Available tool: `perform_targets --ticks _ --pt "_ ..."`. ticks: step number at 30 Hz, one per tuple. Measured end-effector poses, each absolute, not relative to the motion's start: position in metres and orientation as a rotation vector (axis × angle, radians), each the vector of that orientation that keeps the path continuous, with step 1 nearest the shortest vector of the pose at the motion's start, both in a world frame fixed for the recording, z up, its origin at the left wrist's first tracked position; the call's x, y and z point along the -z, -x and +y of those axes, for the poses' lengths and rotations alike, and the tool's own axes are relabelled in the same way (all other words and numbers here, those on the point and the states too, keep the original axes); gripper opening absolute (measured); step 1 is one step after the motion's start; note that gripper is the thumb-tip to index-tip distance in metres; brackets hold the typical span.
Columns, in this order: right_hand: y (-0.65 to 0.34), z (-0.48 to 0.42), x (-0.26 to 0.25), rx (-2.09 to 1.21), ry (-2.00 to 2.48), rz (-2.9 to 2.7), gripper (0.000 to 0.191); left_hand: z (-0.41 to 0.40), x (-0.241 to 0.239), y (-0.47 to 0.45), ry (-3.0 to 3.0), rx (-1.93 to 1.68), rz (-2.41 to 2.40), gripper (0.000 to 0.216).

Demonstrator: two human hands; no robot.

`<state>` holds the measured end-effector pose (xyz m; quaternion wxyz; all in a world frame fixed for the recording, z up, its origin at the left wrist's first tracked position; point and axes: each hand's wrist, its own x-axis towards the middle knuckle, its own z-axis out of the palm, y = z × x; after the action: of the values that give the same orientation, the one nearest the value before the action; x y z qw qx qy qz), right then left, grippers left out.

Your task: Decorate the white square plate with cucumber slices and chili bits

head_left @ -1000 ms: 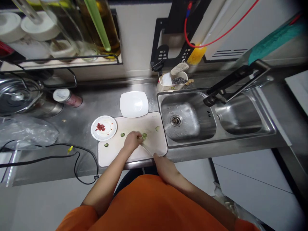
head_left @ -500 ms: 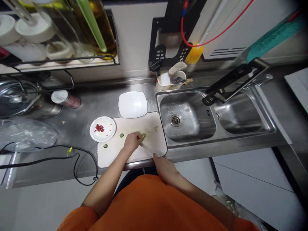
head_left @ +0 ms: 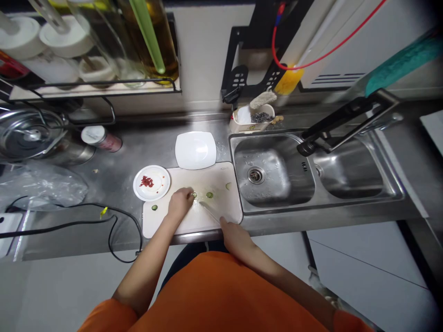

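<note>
The light cutting board (head_left: 221, 177) lies on the steel counter. My left hand (head_left: 180, 203) is over its middle, fingers pinched at the edge of a small green cucumber slice (head_left: 194, 195). Held low at the board's front edge, a knife (head_left: 210, 211) is in my right hand (head_left: 237, 236), its blade pointing up and left across the board. A second cucumber slice (head_left: 209, 195) rests just right of my left fingers. Another dark-rimmed slice (head_left: 154, 207) lies near the left end, and a pale green end piece (head_left: 228, 186) near the right end.
A white plate with red chopped bits (head_left: 152, 190) overlaps the board's left back corner. Behind the board stands a white square dish (head_left: 195, 150). The double sink (head_left: 273, 207) adjoins on the right. To the left are a black cable (head_left: 129, 219), a plastic bag (head_left: 51, 184) and a shaker jar (head_left: 102, 138).
My left hand has moved left, from the middle slice to the one left of it. The knife in my right hand stays nearly in place. The whole view has shifted slightly.
</note>
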<state>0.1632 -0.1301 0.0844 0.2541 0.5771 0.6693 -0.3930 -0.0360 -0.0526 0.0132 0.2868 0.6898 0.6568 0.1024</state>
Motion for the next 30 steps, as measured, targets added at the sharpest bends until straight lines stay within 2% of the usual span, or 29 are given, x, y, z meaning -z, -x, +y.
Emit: perform_targets --ticks 5,11,30 --pt "-0.157 -0.129 -0.083 1.029 -1.576 1.889 0.051 -0.070 0.003 0.035 -1.832 -0.388 1.819 0.017" --pt "-0.142 -0.116 -0.090 1.008 -1.538 1.912 0.045 -0.076 0.012 0.032 -1.765 -0.500 1.843 0.019" --pt "-0.131 -0.111 -0.087 0.999 -1.559 1.907 0.042 -0.073 0.008 0.031 -1.731 -0.458 1.852 0.019"
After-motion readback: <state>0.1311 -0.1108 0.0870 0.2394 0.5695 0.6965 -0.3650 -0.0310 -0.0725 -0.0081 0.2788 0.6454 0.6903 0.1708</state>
